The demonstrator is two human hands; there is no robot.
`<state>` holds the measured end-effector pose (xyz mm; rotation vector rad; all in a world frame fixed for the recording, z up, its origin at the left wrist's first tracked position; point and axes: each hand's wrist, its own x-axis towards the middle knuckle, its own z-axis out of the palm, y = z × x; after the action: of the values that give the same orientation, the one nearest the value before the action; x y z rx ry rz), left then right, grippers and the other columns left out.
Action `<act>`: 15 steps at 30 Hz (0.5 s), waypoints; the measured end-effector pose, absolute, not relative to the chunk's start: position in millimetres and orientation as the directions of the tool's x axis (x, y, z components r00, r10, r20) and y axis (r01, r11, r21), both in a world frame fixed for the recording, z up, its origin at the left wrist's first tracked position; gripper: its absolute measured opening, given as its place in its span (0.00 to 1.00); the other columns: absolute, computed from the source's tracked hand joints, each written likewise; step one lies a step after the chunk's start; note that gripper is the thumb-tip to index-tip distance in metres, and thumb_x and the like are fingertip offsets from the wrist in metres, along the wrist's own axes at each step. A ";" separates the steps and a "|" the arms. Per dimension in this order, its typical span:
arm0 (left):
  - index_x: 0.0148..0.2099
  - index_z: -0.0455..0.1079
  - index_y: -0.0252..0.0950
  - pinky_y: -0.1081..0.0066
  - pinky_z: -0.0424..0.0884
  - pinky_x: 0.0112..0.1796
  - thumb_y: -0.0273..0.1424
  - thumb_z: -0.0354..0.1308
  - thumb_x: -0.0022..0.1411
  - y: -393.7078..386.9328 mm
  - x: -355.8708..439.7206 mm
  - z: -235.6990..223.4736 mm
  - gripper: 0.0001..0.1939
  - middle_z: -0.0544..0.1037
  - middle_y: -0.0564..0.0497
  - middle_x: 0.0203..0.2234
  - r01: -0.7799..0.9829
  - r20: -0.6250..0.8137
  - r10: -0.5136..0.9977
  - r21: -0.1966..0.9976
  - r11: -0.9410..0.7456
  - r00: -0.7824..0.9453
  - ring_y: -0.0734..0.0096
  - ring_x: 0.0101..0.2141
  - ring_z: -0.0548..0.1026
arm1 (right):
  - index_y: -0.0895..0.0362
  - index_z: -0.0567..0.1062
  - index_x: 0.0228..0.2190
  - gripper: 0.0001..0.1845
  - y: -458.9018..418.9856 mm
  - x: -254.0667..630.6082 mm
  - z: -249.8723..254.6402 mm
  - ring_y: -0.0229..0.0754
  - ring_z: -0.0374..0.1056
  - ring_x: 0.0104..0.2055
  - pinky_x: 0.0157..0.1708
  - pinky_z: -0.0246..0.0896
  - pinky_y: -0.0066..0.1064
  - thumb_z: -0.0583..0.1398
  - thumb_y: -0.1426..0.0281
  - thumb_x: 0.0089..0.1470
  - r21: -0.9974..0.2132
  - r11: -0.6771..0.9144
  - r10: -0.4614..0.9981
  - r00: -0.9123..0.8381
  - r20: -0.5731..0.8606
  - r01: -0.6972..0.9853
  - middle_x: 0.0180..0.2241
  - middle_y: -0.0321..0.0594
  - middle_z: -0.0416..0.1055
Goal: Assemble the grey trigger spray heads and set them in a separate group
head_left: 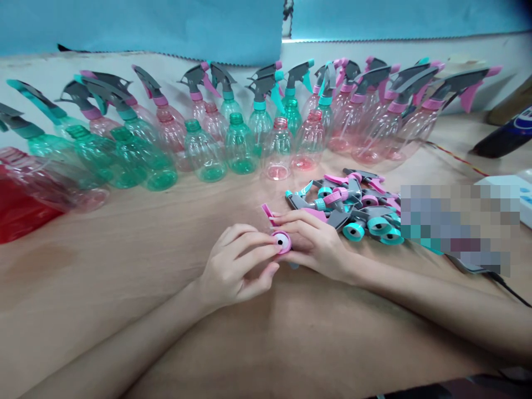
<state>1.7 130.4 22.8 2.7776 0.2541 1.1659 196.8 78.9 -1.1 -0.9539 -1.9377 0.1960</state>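
The right hand [311, 239] is closed round a pink-collared spray head [286, 247], between both hands, collar facing the wearer, probably to expose its white disc. The left hand [236, 267] rests fingertips there, thumb apart — whether it grips, I cannot tell. Loose spray heads [353, 192] lie beyond the right hand, apparently for easy reach; uncapped bottles [243, 147] stand ahead.

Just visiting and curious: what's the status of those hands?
Right hand holding spray head. Left hand touching its pink collar. Spray-head pile close beside right hand.
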 end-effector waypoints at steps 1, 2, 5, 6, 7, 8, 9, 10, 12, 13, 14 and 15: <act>0.44 0.69 0.37 0.66 0.71 0.35 0.27 0.57 0.57 130.4 1.4 22.3 0.11 0.77 0.49 0.35 0.112 0.698 0.188 0.154 -0.982 0.691 0.65 0.36 0.70 | 0.59 0.68 0.44 0.19 79.0 196.9 -1.5 0.45 0.64 0.52 0.51 0.64 0.41 0.62 0.67 0.51 -0.484 0.689 0.685 -0.266 0.679 0.539 0.45 0.49 0.69; 0.44 0.69 0.37 0.66 0.70 0.35 0.27 0.57 0.56 130.4 1.3 21.8 0.11 0.77 0.49 0.35 0.114 0.700 0.177 0.137 -0.984 0.692 0.65 0.36 0.70 | 0.59 0.68 0.44 0.19 79.1 197.0 -1.9 0.45 0.64 0.52 0.51 0.64 0.41 0.63 0.67 0.51 -0.477 0.693 0.681 -0.272 0.680 0.540 0.45 0.49 0.69; 0.43 0.69 0.37 0.66 0.69 0.35 0.29 0.57 0.56 130.1 1.7 20.9 0.11 0.77 0.49 0.34 0.122 0.692 0.160 0.104 -0.987 0.704 0.66 0.36 0.70 | 0.58 0.68 0.45 0.20 79.3 197.1 -2.7 0.45 0.65 0.51 0.50 0.65 0.41 0.62 0.66 0.51 -0.455 0.697 0.674 -0.287 0.681 0.555 0.45 0.49 0.69; 0.43 0.69 0.38 0.66 0.69 0.35 0.29 0.57 0.55 129.8 2.1 20.7 0.11 0.76 0.49 0.35 0.129 0.688 0.161 0.099 -0.987 0.707 0.66 0.36 0.70 | 0.58 0.68 0.45 0.19 79.2 197.1 -2.7 0.45 0.65 0.51 0.49 0.65 0.40 0.62 0.66 0.51 -0.452 0.695 0.674 -0.287 0.681 0.559 0.45 0.48 0.69; 0.43 0.69 0.38 0.66 0.68 0.35 0.30 0.57 0.55 129.6 2.5 20.5 0.11 0.76 0.48 0.35 0.139 0.684 0.164 0.092 -0.986 0.711 0.65 0.36 0.70 | 0.57 0.68 0.45 0.19 79.2 197.0 -2.6 0.45 0.65 0.51 0.48 0.66 0.40 0.61 0.66 0.52 -0.453 0.695 0.674 -0.286 0.681 0.559 0.45 0.48 0.69; 0.43 0.69 0.38 0.66 0.68 0.35 0.31 0.58 0.55 129.2 2.9 20.4 0.12 0.76 0.48 0.35 0.151 0.683 0.166 0.082 -0.985 0.711 0.65 0.36 0.70 | 0.57 0.68 0.45 0.19 79.1 196.9 -2.3 0.45 0.65 0.51 0.48 0.66 0.41 0.61 0.66 0.52 -0.454 0.696 0.673 -0.283 0.684 0.556 0.45 0.48 0.69; 0.43 0.68 0.38 0.66 0.67 0.35 0.32 0.58 0.54 128.8 3.3 20.4 0.12 0.76 0.48 0.36 0.162 0.679 0.167 0.072 -0.984 0.715 0.65 0.36 0.70 | 0.57 0.68 0.45 0.18 79.0 196.9 -2.1 0.46 0.65 0.51 0.48 0.66 0.41 0.61 0.66 0.52 -0.457 0.697 0.671 -0.280 0.687 0.552 0.45 0.48 0.69; 0.43 0.68 0.38 0.66 0.67 0.35 0.33 0.58 0.54 128.4 3.6 20.5 0.13 0.75 0.48 0.36 0.172 0.675 0.169 0.063 -0.983 0.718 0.64 0.36 0.70 | 0.58 0.68 0.45 0.18 78.9 196.9 -1.9 0.46 0.65 0.51 0.48 0.66 0.41 0.61 0.66 0.53 -0.459 0.699 0.670 -0.277 0.689 0.549 0.45 0.48 0.69; 0.43 0.68 0.38 0.65 0.66 0.35 0.34 0.58 0.54 127.4 4.0 21.2 0.14 0.75 0.47 0.36 0.182 0.664 0.172 0.055 -0.982 0.727 0.64 0.36 0.70 | 0.58 0.68 0.45 0.18 78.8 197.0 -2.1 0.46 0.65 0.51 0.48 0.66 0.41 0.61 0.66 0.53 -0.456 0.701 0.666 -0.276 0.693 0.548 0.45 0.48 0.69; 0.43 0.68 0.38 0.65 0.65 0.34 0.34 0.58 0.53 126.9 4.0 21.6 0.14 0.75 0.47 0.36 0.182 0.657 0.175 0.058 -0.982 0.734 0.63 0.36 0.70 | 0.58 0.68 0.45 0.18 78.8 197.1 -2.6 0.46 0.65 0.51 0.48 0.66 0.41 0.61 0.66 0.53 -0.450 0.704 0.662 -0.280 0.695 0.549 0.45 0.48 0.68; 0.43 0.67 0.37 0.65 0.65 0.34 0.34 0.59 0.53 126.4 4.0 22.0 0.14 0.75 0.47 0.36 0.180 0.649 0.178 0.064 -0.982 0.740 0.63 0.35 0.70 | 0.58 0.67 0.46 0.18 78.8 197.2 -3.1 0.46 0.65 0.51 0.48 0.66 0.41 0.61 0.66 0.53 -0.443 0.708 0.659 -0.288 0.695 0.550 0.45 0.48 0.68; 0.42 0.67 0.37 0.65 0.65 0.34 0.34 0.59 0.53 126.0 4.0 22.5 0.14 0.74 0.47 0.36 0.176 0.639 0.180 0.071 -0.982 0.748 0.63 0.35 0.70 | 0.58 0.67 0.46 0.19 78.9 197.3 -3.7 0.45 0.64 0.51 0.48 0.66 0.41 0.61 0.67 0.53 -0.435 0.712 0.655 -0.297 0.695 0.551 0.45 0.48 0.68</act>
<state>4.0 126.0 22.5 2.9309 0.2983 1.0729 197.3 78.9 -3.7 -0.9239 -1.9784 0.1395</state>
